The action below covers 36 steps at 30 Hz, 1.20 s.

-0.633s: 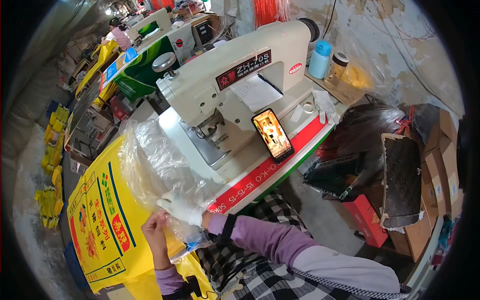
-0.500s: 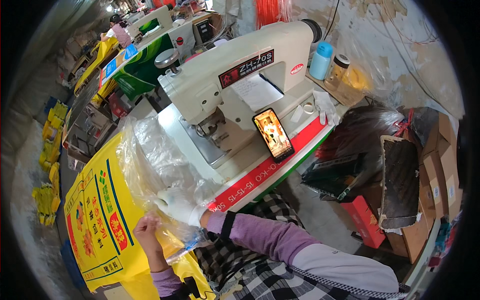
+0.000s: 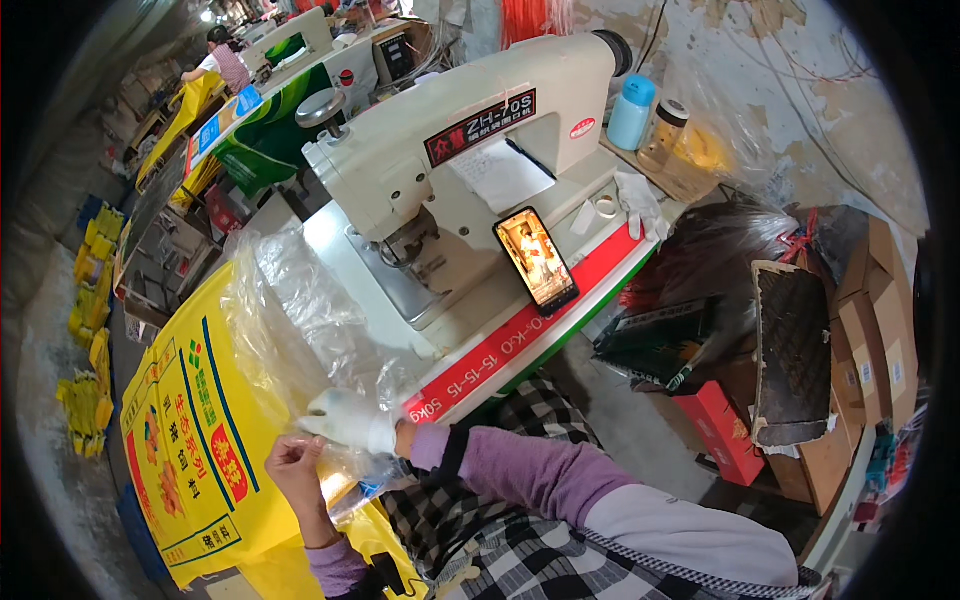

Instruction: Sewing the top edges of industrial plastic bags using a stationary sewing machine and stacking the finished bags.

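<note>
A yellow printed woven sack (image 3: 190,430) lies at my left, with a clear plastic liner (image 3: 300,310) spilling from its end onto the sewing machine's table. My bare left hand (image 3: 297,478) is closed in a pinch at the liner's near edge. Beside it, my right hand (image 3: 352,422), in a white glove, is closed on the same crumpled plastic. The fingertips of both hands nearly meet, and the exact fold between them is hard to make out. A cream industrial sewing machine (image 3: 400,150) stands beyond my hands, its needle area away from the sack.
A phone (image 3: 537,262) with a lit screen leans at the table's front edge. Behind it are paper with a pen (image 3: 500,175), white gloves (image 3: 638,200), a blue bottle (image 3: 631,113) and a jar (image 3: 664,135). Cardboard boxes (image 3: 868,330) stand right. Another person (image 3: 225,65) works far left.
My right gloved hand has come toward my left hand, so their fingertips are closer together at the liner. The whole view has shifted slightly.
</note>
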Available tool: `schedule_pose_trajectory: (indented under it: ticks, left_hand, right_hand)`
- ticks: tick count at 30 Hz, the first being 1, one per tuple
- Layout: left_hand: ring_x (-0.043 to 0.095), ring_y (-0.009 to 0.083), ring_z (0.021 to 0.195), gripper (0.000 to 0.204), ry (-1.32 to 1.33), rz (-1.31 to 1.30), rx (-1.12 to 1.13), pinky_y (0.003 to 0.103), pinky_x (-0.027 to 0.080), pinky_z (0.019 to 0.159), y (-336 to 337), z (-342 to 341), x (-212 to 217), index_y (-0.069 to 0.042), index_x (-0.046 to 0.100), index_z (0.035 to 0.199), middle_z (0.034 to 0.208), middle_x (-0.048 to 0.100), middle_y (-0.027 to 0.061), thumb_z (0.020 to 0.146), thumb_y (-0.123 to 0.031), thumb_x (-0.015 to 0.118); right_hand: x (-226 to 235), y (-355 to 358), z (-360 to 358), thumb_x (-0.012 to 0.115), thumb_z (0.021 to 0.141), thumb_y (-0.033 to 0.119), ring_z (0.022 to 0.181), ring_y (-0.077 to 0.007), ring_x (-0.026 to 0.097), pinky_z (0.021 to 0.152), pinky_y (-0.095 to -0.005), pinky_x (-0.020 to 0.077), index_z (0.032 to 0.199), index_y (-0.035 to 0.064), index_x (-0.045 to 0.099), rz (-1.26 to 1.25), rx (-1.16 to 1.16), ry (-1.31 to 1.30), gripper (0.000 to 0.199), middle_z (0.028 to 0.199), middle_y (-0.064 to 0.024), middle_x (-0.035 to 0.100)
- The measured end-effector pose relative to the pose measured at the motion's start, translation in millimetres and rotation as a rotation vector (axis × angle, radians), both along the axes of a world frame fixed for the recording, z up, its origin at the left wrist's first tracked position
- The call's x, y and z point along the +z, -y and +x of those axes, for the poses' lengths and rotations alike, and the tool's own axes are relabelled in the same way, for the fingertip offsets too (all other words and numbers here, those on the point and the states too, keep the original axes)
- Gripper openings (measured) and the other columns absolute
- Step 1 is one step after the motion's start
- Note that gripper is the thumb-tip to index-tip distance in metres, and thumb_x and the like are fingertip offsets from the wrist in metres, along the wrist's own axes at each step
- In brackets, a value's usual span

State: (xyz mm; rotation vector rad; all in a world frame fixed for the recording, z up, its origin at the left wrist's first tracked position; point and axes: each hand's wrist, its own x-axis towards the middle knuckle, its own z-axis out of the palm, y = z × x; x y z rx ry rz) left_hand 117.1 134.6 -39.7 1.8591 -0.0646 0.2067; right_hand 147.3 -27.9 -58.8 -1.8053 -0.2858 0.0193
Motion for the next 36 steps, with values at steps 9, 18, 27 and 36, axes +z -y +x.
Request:
schedule_pose_trajectory:
  ticks: [9, 18, 27, 36]
  left_hand:
    - [0.059, 0.0085, 0.092, 0.007, -0.012, -0.666, 0.249, 0.021, 0.048, 0.082, -26.9, -6.9, 18.4, 0.0, 0.066, 0.093, 0.102, 0.066, 0.0038, 0.094, -0.007, 0.063]
    - [0.055, 0.009, 0.063, 0.016, 0.024, 0.001, 0.09, 0.021, 0.044, 0.063, 4.0, 0.4, 9.7, -0.003, 0.06, 0.074, 0.069, 0.061, 0.0021, 0.085, 0.0, 0.071]
    - [0.049, 0.027, 0.126, 0.053, -0.081, 0.066, 0.131, 0.036, 0.039, 0.106, -30.0, -4.3, -36.4, -0.004, 0.038, 0.146, 0.138, 0.05, 0.0145, 0.097, -0.016, 0.053]
    - [0.068, 0.0371, 0.09, 0.044, -0.222, 0.794, 0.209, 0.043, 0.053, 0.078, -38.9, -14.0, 11.7, 0.0, 0.058, 0.121, 0.092, 0.069, 0.0244, 0.085, -0.023, 0.068]
  right_hand:
    - [-44.0, 12.2, -1.1, 0.055, 0.09, 0.021, 0.083, -0.0368, 0.065, 0.077, -0.0463, 0.0499, 0.108, 0.008, 0.061, -0.48, -0.084, 0.032, 0.023, 0.087, -0.0177, 0.066]
    - [44.8, 18.6, -53.7, 0.071, 0.08, 0.04, 0.098, -0.0374, 0.063, 0.085, -0.0442, 0.0491, 0.121, 0.0015, 0.051, 0.021, 0.229, 0.018, 0.059, 0.104, -0.0236, 0.063]
    - [4.9, -32.2, -66.4, 0.071, 0.086, 0.024, 0.084, -0.0283, 0.063, 0.078, -0.04, 0.0493, 0.096, 0.0041, 0.061, 0.383, -0.172, 0.078, 0.024, 0.086, -0.0113, 0.062]
    - [10.8, -28.5, -45.3, 0.07, 0.082, 0.006, 0.082, -0.0274, 0.063, 0.074, -0.0346, 0.0493, 0.091, 0.0052, 0.06, 0.208, 0.139, 0.367, 0.013, 0.085, -0.0105, 0.063]
